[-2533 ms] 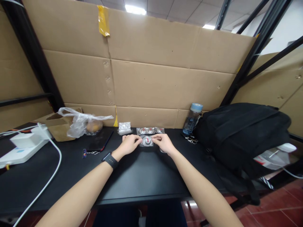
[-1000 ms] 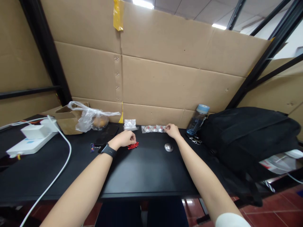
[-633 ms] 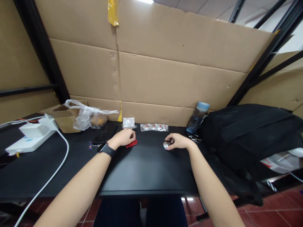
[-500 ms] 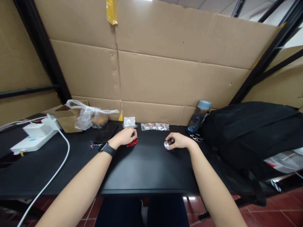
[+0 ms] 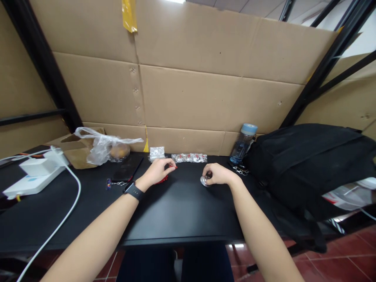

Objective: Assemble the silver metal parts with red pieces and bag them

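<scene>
My left hand (image 5: 161, 170), with a dark watch on the wrist, pinches a small red piece at its fingertips just above the table. Under and beside that hand lies a pile of red cord-like pieces (image 5: 163, 180), partly hidden by the fingers. My right hand (image 5: 217, 174) is closed on a small, shiny, round clear object (image 5: 204, 181) at the table surface; its exact kind I cannot make out. Behind the hands rests a strip of clear packets (image 5: 189, 158) with round items and red bits inside. Left of it is a clear plastic packet (image 5: 156, 152).
A black backpack (image 5: 305, 160) and a blue-capped bottle (image 5: 242, 145) stand at the right, keys (image 5: 241, 170) beside them. To the left are a dark phone (image 5: 125, 168), a tied plastic bag (image 5: 101, 149), a paper bag (image 5: 78, 154) and a white power strip (image 5: 35, 180). Cardboard closes off the back.
My left hand has lifted and moved right from the red pile, with a red piece now showing at its fingertips. My right hand stays on the round object, which has tilted slightly.
</scene>
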Motion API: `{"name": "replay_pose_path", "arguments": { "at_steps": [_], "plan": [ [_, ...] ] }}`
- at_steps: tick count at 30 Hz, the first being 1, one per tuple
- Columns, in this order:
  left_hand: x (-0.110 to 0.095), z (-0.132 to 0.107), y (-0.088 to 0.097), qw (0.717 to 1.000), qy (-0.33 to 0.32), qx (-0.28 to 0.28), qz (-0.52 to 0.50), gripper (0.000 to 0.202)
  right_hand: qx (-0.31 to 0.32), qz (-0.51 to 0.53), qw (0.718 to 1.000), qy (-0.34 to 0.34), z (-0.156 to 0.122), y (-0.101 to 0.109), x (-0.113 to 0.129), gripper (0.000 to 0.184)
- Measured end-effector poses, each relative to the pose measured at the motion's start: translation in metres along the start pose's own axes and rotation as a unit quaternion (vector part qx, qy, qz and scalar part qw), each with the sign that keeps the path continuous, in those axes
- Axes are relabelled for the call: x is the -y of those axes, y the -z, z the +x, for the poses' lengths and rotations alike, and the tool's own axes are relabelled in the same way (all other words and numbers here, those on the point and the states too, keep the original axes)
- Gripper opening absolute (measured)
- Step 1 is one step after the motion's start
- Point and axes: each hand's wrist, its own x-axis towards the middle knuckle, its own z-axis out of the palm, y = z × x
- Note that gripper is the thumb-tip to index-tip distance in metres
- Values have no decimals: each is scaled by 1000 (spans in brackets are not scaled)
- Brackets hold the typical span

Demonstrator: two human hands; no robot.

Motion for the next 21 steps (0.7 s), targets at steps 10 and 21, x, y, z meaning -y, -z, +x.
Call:
{"name": "replay_pose_path", "arguments": {
  "at_steps": [10,21],
  "plan": [
    [0,1,-4,998,-4,-2,64,22,33,-23,999,-13,0,-2,-2,47],
    [-12,0,-11,996,-21,-40,81,17,18,-42,999,4,1,-2,-5,37]
  ]
}}
